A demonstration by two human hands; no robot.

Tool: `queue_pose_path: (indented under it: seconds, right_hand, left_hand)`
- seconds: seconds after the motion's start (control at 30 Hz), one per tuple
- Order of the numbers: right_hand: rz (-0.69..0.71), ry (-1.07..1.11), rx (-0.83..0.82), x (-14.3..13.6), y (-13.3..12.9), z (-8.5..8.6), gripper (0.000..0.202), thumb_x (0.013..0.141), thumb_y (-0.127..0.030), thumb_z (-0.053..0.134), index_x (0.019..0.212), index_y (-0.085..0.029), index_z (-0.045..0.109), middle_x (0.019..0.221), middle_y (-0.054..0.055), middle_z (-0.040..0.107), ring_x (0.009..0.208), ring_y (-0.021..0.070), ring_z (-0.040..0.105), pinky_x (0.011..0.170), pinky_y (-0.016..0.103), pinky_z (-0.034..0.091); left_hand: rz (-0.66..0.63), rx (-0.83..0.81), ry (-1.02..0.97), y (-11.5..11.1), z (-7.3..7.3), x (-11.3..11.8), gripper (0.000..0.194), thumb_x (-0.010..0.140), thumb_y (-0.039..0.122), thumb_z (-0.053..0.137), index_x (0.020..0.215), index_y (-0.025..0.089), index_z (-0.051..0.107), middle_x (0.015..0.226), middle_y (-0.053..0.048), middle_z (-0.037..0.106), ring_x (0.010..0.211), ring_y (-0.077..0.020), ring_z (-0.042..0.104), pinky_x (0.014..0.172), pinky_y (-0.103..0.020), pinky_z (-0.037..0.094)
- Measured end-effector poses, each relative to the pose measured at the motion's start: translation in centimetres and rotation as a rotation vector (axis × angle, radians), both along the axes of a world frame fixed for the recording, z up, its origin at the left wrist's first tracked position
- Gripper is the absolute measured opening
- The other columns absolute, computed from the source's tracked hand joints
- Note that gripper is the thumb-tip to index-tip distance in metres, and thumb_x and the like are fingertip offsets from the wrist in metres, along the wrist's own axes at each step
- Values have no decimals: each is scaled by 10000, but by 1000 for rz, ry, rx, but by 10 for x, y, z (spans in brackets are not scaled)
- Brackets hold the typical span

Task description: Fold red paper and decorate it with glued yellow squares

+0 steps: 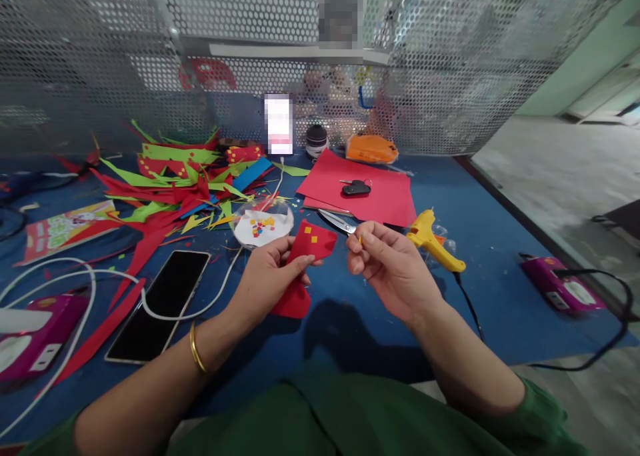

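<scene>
My left hand [274, 267] is closed on a red paper cutout [320, 239], its thumb pressed on the front. Two small yellow squares are on the cutout's upper part, and its lower end shows below my fingers. Just to the right, my right hand [393, 263] pinches a tiny yellow piece [361, 239] between thumb and fingertip. Scissors [337, 221] lie behind that hand with the blades pointing left; their handles are hidden by it. Beyond my left hand, a clear round dish [239, 226] holds white paper with small coloured bits on it.
Red sheets [320, 176] carry a black key [357, 188]. A yellow glue gun [430, 239] lies right, its cord running forward. Paper scraps [175, 183] pile up at left, near a phone [160, 306] and white cable [175, 318]. Purple power blocks [563, 284] sit at both sides.
</scene>
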State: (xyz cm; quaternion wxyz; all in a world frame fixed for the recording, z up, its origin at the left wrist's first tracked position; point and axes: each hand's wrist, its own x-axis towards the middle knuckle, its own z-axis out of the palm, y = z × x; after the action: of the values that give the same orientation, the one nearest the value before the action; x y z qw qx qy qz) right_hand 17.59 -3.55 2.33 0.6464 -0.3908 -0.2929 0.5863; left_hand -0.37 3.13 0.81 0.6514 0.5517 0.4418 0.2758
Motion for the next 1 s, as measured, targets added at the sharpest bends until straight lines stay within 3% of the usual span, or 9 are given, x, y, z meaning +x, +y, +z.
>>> queue_pose_path:
  seconds: [0.2, 0.4, 0.57, 0.77, 0.9, 1.0]
  right_hand:
    - [-110, -175, 45, -4, -2, -1, 196, 724, -272, 828, 896, -227, 745, 715, -21, 718, 619, 102, 672, 649, 242, 564]
    - [-237, -383, 140, -5, -3, -8, 65, 761, -233, 793, 788, -234, 734, 700, -22, 715, 627, 119, 671, 634, 266, 569]
    - [-302, -487, 183, -2, -1, -12, 54, 823, -200, 714, 833, -241, 748, 722, -31, 712, 667, 107, 670, 668, 249, 560]
    - [-250, -556, 59, -4, 3, -17, 37, 805, -238, 724, 805, -224, 690, 722, -27, 694, 690, 118, 665, 695, 267, 534]
    - [-210, -590, -1, -5, 4, -21, 82, 809, -275, 716, 789, -213, 666, 733, -19, 680, 711, 113, 623, 688, 258, 484]
    - [-203, -672, -45, -5, 4, -23, 101, 825, -304, 697, 792, -213, 665, 703, -39, 623, 638, 89, 515, 617, 243, 412]
  left_hand:
    - [-6, -3, -6, -1, 2, -1, 238, 787, 316, 757, 962, 176, 677, 592, 13, 685, 474, -120, 620, 466, -210, 506]
    - [-20, -8, -11, 0, 1, 0, 272, 790, 326, 755, 990, 160, 674, 627, 5, 701, 486, -116, 628, 475, -205, 516]
    - [-33, 13, -41, 0, -2, -1, 342, 773, 361, 785, 1022, 150, 683, 739, -20, 743, 515, -103, 625, 498, -202, 530]
    - [5, 42, -87, -1, -3, -1, 297, 797, 343, 763, 1010, 151, 682, 881, -54, 773, 531, -89, 619, 505, -199, 524]
    - [14, 81, -69, -1, -2, -1, 248, 828, 305, 722, 1014, 147, 678, 808, -40, 760, 523, -87, 616, 493, -186, 505]
    - [-5, 137, -46, -2, -3, -2, 184, 843, 261, 688, 982, 141, 676, 690, -10, 720, 520, -88, 620, 496, -171, 493]
